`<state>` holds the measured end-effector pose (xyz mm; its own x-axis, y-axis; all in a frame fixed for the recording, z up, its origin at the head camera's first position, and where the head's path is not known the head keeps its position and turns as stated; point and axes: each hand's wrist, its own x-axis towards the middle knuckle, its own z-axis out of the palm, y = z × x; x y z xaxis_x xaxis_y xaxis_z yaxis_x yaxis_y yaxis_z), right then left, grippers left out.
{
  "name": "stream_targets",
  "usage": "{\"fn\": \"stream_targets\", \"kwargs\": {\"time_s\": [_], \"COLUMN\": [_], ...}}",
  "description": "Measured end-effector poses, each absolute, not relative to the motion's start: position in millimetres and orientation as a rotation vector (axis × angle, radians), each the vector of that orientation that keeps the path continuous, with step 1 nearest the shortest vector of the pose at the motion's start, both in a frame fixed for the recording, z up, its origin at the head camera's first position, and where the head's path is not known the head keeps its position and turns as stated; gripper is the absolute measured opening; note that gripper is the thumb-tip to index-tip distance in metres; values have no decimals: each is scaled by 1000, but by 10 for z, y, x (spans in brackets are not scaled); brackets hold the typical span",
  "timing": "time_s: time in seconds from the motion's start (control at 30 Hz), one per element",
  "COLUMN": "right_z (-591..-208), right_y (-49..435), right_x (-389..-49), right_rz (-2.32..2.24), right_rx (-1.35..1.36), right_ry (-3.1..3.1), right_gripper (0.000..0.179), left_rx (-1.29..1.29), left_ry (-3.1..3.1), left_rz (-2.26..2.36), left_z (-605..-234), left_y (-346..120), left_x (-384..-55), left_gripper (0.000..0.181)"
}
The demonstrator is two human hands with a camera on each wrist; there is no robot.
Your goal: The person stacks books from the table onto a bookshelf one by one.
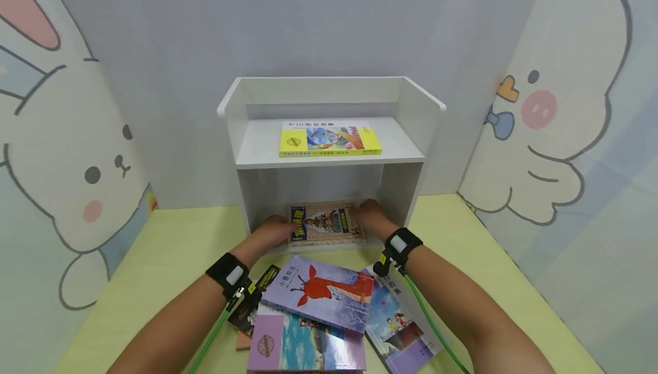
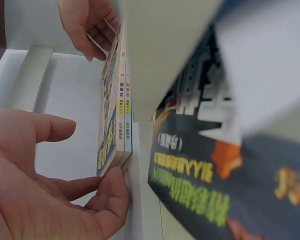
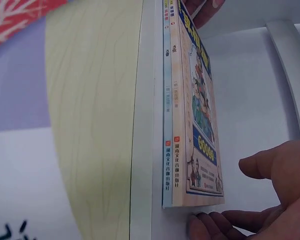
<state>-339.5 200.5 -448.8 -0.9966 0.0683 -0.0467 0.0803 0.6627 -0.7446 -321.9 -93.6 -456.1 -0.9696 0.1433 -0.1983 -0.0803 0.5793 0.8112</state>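
Observation:
Two thin books lie stacked flat in the lower compartment of a white shelf (image 1: 408, 183). The upper comic-style book (image 1: 329, 222) has a beige border; the lower book (image 3: 167, 115) has a pale blue spine. My left hand (image 1: 275, 230) is at the stack's left end, its fingertips touching a corner in the left wrist view, thumb apart from the cover. At the other end is my right hand (image 1: 372, 217), fingers loosely bent beside the edge and thumb raised away in the right wrist view. Whether those right fingertips touch the stack, I cannot tell.
A yellow-and-white book (image 1: 329, 139) lies on the upper shelf. In front of the unit, a giraffe-cover book (image 1: 324, 294) overlaps a purple-and-blue book (image 1: 308, 342), a dark book (image 1: 252, 305) and a grey-purple book (image 1: 398, 322) on the yellow-green table (image 1: 195, 231).

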Motion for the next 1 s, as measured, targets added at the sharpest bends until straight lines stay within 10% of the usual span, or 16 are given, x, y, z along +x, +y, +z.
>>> {"fn": "stream_targets", "kwargs": {"time_s": [0.17, 0.47, 1.0], "right_z": [-4423, -4129, -4207], "right_y": [2068, 2359, 2745], "right_x": [-3220, -2388, -1397], "right_rz": [-1256, -1104, -1414], "right_rx": [44, -250, 43], "right_ry": [2851, 2938, 2442], "right_gripper": [67, 57, 52], "left_rx": [123, 311, 125], "left_ry": [2579, 2416, 2335], "left_rz": [1342, 1369, 1387], "left_z": [-4537, -4247, -4270], "left_y": [-1057, -1422, -1799], "left_x": [-3106, -2445, -1905], "left_gripper": [55, 46, 43]}}
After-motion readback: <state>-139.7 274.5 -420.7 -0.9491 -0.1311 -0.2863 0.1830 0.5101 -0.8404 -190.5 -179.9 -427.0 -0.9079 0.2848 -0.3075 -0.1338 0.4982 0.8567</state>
